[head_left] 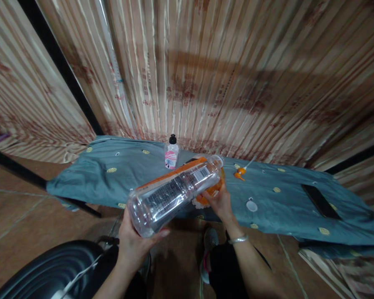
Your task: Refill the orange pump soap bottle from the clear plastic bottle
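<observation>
on the table (pixel 118 182) a small bottle (pixel 171 156) with a black cap and a pink label stands upright near the curtain, just behind the big bottle (pixel 174 192). to the right of it an orange nozzle (pixel 239 172) lies on the cloth, a small white cap (pixel 252 205) lies nearer to the person, and a dark flat thing (pixel 320 202) lies well apart on the far right. the big bottle is clear, with an orange label, and it is tilted with its open mouth up and away; it hides most of an orange thing (pixel 212 190) under its neck. the left hand (pixel 136 240) is closed around the base of the big bottle and carries it above the table edge. the right hand (pixel 220 203), with a bracelet at the wrist, grips the orange thing just under the bottle's neck. the table is covered with a grey-blue cloth with small yellow marks. behind it hangs a striped curtain (pixel 221 74); the floor is brown tile, and a black rounded thing (pixel 50 265) is at the lower left.
</observation>
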Tool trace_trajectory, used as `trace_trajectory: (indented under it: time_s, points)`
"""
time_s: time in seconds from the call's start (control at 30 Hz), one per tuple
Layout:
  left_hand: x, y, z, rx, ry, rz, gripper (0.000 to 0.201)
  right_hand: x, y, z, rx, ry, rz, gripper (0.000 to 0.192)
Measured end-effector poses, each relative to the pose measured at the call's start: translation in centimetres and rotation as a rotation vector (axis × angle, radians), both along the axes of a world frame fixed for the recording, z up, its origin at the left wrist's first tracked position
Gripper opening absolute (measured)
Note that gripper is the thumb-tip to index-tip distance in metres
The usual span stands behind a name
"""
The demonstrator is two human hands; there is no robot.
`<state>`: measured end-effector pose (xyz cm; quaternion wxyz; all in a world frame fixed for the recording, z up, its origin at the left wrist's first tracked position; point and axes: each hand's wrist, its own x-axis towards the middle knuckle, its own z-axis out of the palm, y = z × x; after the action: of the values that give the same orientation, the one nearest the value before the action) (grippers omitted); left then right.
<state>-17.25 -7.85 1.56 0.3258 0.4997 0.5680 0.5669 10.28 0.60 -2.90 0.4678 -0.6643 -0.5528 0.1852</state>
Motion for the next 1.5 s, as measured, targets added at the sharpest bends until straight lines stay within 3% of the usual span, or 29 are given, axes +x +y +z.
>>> trace_trajectory:
  time_s: [0.43,0.77,1.03,1.27,1.5]
  points:
    - [0.5,0.1,0.9,0.014,-0.024,-0.007,0.061,-0.1,0.0,0.3,0.006,0.018,-0.001,0.071]
    - [0.2,0.2,-0.1,0.004,-0.063,0.005,0.082,-0.1,-0.1,0.3,0.022,0.028,0.021,0.065]
    - [0.3,0.1,0.7,0.012,-0.056,-0.011,0.079,0.1,-0.1,0.3,-0.011,0.049,0.047,0.069]
    - [0.0,0.1,0.4,0.04,-0.026,-0.021,0.071,0.2,-0.4,0.9,-0.016,0.049,0.103,0.065]
    - [-0.1,0.4,0.5,0.041,-0.03,0.013,0.083,0.0,-0.5,1.2,0.009,0.039,0.096,0.066]
